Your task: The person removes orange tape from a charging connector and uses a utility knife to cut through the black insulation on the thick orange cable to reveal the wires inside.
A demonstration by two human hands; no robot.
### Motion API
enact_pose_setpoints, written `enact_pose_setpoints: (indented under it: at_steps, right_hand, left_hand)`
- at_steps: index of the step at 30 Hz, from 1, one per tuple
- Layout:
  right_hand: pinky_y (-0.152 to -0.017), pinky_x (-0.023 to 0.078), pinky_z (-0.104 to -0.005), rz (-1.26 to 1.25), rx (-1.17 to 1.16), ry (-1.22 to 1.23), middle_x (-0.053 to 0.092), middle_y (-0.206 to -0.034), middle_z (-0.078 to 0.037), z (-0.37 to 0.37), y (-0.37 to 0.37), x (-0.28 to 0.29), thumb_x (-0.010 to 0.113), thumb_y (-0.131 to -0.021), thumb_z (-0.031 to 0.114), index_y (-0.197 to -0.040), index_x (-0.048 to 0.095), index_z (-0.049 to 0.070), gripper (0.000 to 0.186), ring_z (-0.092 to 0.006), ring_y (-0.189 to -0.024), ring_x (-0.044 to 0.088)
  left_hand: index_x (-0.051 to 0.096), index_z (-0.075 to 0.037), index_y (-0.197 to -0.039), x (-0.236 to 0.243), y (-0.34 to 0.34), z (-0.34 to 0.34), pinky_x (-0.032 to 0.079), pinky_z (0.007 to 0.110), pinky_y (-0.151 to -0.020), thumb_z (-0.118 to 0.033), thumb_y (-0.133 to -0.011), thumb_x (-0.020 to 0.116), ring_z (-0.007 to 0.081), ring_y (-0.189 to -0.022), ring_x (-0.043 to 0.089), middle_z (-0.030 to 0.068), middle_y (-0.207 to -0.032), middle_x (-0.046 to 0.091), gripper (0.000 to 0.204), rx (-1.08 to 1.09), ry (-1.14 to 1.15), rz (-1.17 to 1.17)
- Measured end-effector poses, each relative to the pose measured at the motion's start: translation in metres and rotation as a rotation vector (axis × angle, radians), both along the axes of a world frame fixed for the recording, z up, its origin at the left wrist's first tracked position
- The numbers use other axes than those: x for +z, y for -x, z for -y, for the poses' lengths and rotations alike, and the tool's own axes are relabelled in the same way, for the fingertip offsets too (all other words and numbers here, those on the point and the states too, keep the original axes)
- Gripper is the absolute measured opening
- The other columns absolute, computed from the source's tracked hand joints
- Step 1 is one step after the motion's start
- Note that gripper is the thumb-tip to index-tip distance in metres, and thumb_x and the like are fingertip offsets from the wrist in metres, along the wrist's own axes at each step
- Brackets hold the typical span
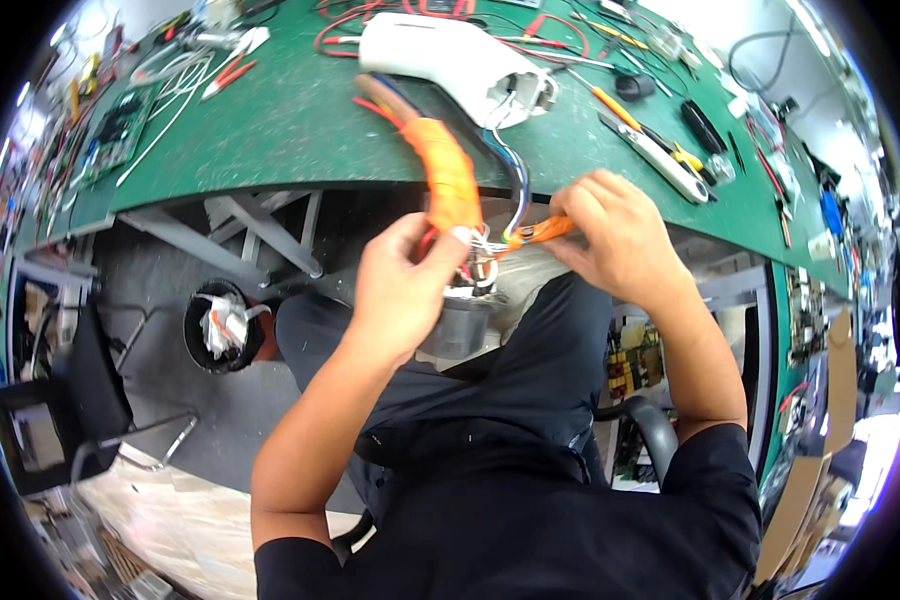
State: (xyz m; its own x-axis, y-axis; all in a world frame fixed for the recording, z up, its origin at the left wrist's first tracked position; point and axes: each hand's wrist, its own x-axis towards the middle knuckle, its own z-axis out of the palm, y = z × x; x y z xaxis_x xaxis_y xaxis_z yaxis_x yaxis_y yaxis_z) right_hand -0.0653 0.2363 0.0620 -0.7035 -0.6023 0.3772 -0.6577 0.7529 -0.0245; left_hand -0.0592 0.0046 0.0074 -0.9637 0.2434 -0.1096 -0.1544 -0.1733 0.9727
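Note:
An orange-wrapped cable bundle (pixel 448 175) hangs over the near bench edge, and my left hand (pixel 406 280) is closed round its lower end. Thin white, red and black wires (pixel 483 245) fan out just past my left fingertips. My right hand (pixel 618 235) pinches a slimmer orange-wrapped length (pixel 548 230) that meets those wires; whether it is cable or twisted tape I cannot tell. Blue and black wires (pixel 518 175) run from there up into the open end of a white plastic housing (pixel 440 55) lying on the bench.
On the green bench (pixel 270 140) lie a utility knife (pixel 660 160), orange-handled pliers (pixel 228 78), red test leads (pixel 545 30) and a circuit board (pixel 120 135). Below stand a grey bin (pixel 458 330) between my legs and a black waste bin (pixel 220 330). A chair (pixel 65 410) is at left.

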Motion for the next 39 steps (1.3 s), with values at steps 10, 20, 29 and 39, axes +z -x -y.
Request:
enact_pose_setpoints:
  at_steps: [10, 20, 29, 39]
  right_hand:
    - [-0.059, 0.049, -0.0359, 0.126, -0.241, 0.399, 0.058, -0.080, -0.006, 0.018, -0.051, -0.050, 0.073, -0.078, 0.016, -0.104, 0.063, 0.010, 0.029, -0.0258, -0.071, 0.061]
    - [-0.054, 0.045, -0.0326, -0.241, -0.362, 0.408, 0.052, -0.074, -0.002, 0.016, -0.009, -0.045, 0.077, -0.074, 0.017, -0.101, 0.066, 0.014, 0.030, -0.0208, -0.063, 0.054]
    - [-0.061, 0.051, -0.0314, 0.112, -0.250, 0.705, 0.060, -0.082, -0.008, 0.029, -0.013, -0.036, 0.078, -0.077, 0.009, -0.101, 0.065, 0.004, 0.028, -0.0216, -0.070, 0.064]
    - [-0.068, 0.052, -0.0312, 0.103, -0.311, 0.765, 0.058, -0.102, -0.011, 0.041, -0.020, -0.052, 0.076, -0.078, 0.010, -0.113, 0.061, 0.003, 0.038, -0.0223, -0.083, 0.064]
  left_hand:
    - [0.063, 0.003, -0.112, 0.000, 0.007, -0.001, 0.045, 0.025, -0.079, -0.017, -0.093, 0.065, 0.0084, -0.086, 0.057, 0.0033, -0.098, 0.065, 0.028, 0.073, -0.114, 0.046]
    - [0.062, 0.006, -0.112, 0.023, 0.017, 0.008, 0.045, 0.024, -0.078, -0.020, -0.093, 0.065, 0.0077, -0.085, 0.056, 0.0037, -0.095, 0.065, 0.032, 0.008, 0.079, -0.059]
    - [0.063, 0.007, -0.112, 0.029, 0.032, 0.029, 0.044, 0.024, -0.080, -0.021, -0.095, 0.063, 0.0079, -0.087, 0.057, 0.0038, -0.096, 0.066, 0.032, 0.039, 0.029, 0.019]
    - [0.058, 0.007, -0.114, 0.009, 0.024, 0.025, 0.052, 0.027, -0.074, -0.032, -0.099, 0.056, 0.0106, -0.086, 0.063, 0.0079, -0.100, 0.067, 0.042, 0.064, -0.197, 0.193]
